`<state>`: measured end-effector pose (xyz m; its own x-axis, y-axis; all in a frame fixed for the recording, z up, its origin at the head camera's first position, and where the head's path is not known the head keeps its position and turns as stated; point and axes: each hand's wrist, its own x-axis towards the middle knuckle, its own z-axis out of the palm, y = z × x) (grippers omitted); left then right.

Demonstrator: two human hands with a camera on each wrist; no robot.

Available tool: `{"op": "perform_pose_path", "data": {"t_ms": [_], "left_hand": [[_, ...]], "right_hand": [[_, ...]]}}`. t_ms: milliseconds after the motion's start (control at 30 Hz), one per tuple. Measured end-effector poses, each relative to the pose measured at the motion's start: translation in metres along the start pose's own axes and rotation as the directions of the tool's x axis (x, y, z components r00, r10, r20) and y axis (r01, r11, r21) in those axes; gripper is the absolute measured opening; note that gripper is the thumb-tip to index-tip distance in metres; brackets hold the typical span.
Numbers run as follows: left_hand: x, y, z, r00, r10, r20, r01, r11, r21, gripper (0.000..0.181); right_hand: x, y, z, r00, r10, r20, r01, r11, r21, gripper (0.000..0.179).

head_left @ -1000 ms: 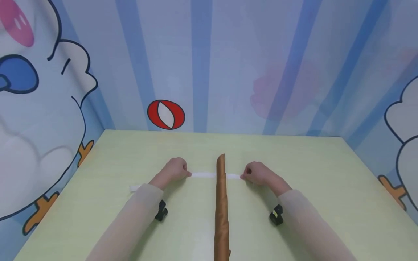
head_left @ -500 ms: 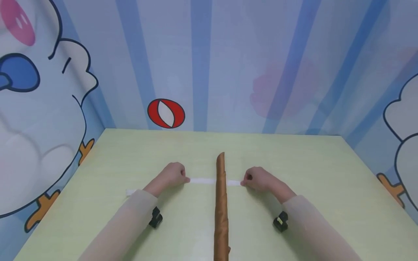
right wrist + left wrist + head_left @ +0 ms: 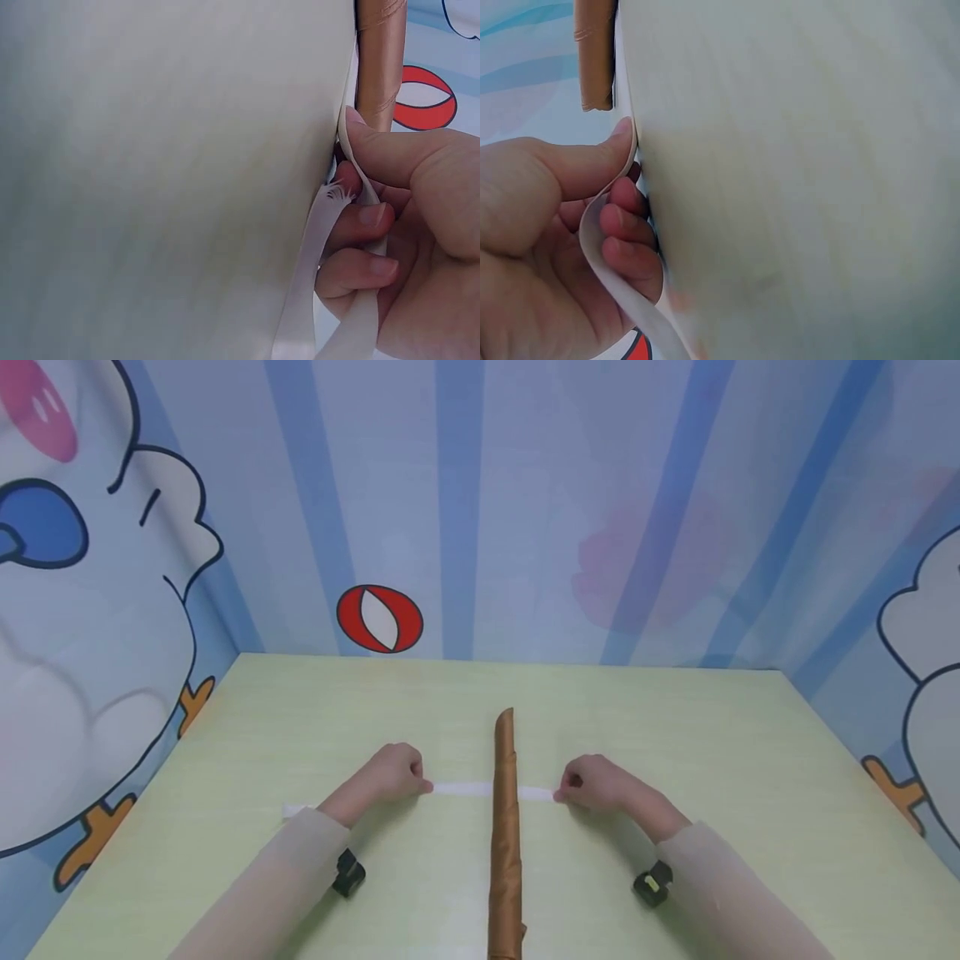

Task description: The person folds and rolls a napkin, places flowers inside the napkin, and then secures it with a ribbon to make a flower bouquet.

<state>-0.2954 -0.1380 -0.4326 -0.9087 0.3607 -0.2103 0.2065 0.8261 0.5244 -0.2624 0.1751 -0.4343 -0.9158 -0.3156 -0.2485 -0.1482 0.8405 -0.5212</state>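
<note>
A long brown roll of shiny, leather-like material [image 3: 505,852] lies lengthwise on the table. A flat white ribbon [image 3: 463,788] runs crosswise beneath it and shows on both sides. To the left of the roll, my left hand [image 3: 393,772] pinches the ribbon between thumb and fingers; in the left wrist view the slack ribbon [image 3: 622,289] trails down past the curled fingers. On the other side, my right hand [image 3: 596,781] pinches it likewise. The right wrist view shows a frayed ribbon end [image 3: 334,196] by the fingers. The roll hides the ribbon's middle.
Pale yellow-green table [image 3: 337,702] spreads around the hands. A loose white ribbon piece [image 3: 296,812] pokes out beside the left sleeve. Striped blue cloth walls [image 3: 525,510] with cartoon prints stand behind and at both sides. Small black devices [image 3: 348,872] sit at both wrists.
Both hands have slid toward the person along the roll, bringing the ribbon with them. The roll stays nearly where it was, and both pinches hold.
</note>
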Motion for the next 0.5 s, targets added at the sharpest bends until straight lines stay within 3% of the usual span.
{"op": "perform_pose_path", "data": {"t_ms": [300,500], "left_hand": [[-0.0054,-0.0012,0.0031,1.000,-0.007,0.013,0.007,1.000,-0.011,0.033],[-0.0068,0.0010,0.0020,1.000,0.002,0.006,-0.002,1.000,-0.002,0.031]], "right_hand": [[-0.0055,-0.0006,0.0024,1.000,-0.022,0.010,0.022,1.000,-0.001,0.016],[-0.0095,0.0069,-0.0056,0.999,-0.034,0.035,0.032,0.998,0.056,0.014]]}}
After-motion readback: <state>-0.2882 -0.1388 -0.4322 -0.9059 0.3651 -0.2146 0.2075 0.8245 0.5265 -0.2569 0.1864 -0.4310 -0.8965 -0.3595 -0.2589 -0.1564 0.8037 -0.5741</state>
